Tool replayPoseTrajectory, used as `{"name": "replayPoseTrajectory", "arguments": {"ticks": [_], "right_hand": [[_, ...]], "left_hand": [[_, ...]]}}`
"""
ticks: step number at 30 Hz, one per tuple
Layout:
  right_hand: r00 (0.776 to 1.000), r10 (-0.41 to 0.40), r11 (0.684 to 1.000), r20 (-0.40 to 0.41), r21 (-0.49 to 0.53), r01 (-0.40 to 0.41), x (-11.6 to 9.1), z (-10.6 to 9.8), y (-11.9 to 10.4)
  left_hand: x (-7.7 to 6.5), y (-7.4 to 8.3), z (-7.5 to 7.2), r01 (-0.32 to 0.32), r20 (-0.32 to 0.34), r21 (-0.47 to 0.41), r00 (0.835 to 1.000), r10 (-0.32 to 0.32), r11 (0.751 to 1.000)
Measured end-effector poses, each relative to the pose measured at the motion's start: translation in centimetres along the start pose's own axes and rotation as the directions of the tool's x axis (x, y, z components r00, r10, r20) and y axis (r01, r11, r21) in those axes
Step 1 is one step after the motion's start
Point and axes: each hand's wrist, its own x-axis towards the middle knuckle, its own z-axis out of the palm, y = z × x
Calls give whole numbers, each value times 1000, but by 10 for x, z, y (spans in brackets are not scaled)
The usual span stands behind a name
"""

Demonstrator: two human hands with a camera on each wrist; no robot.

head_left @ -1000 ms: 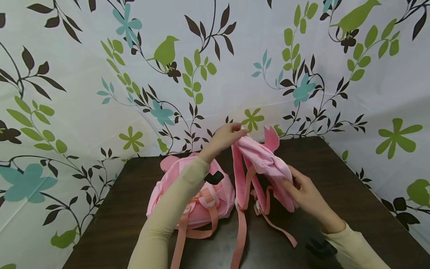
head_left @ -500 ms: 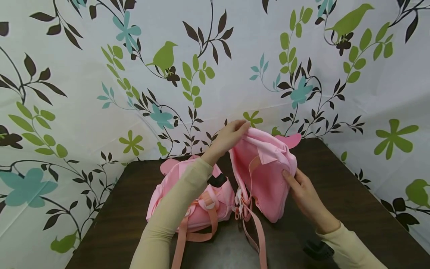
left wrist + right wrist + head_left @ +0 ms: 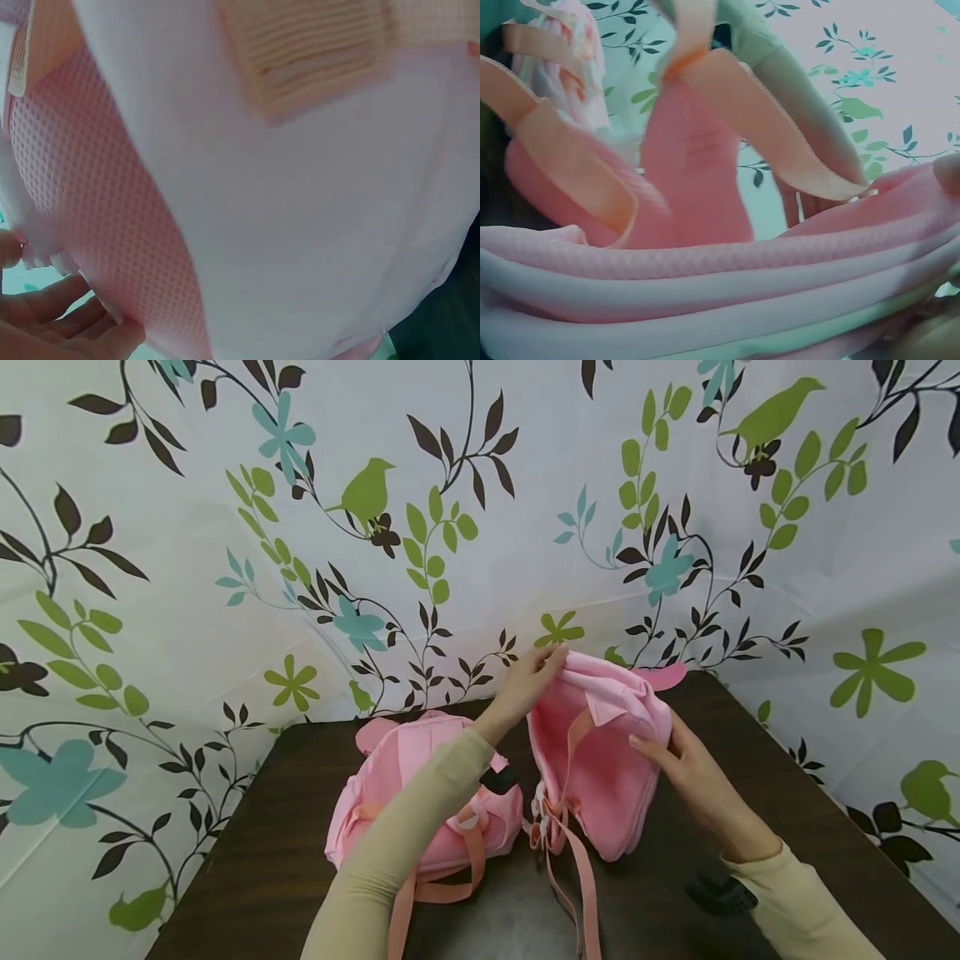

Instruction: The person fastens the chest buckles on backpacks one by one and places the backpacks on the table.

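Observation:
A small pink backpack (image 3: 600, 777) hangs upright over the table, its padded back panel facing me. My left hand (image 3: 528, 685) pinches its top edge, near the carry loop. At the right side of the same bag, my right hand (image 3: 693, 777) grips the edge, thumb on the back panel and fingers behind. The left wrist view shows mesh padding (image 3: 112, 195) close to my fingers (image 3: 52, 315). Peach straps (image 3: 585, 885) dangle from the bag; in the right wrist view, pink padded shoulder straps (image 3: 697, 157) rise beyond its layered edge.
A second pink backpack (image 3: 397, 760) lies to the left on the dark wooden table (image 3: 247, 843), partly behind my left sleeve. Its peach straps run toward the front. A curtain (image 3: 480, 568) printed with leaves and birds hangs behind the table.
The held backpack has turned so its back panel faces me, and its straps have swung together. Over the last half second, both hands and the bag have shifted slightly right.

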Motion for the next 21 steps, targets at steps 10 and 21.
{"name": "replayPoseTrajectory", "arguments": {"ticks": [10,21], "right_hand": [[997,6,1000,-74,-9,-6,3,-13,-4],[987,12,1000,-160,20,-9,2,-13,6]], "left_hand": [[2,-2,17,-80,66,10,995,79,997],[4,-23,22,-165,137,43,978,157,985]]}}
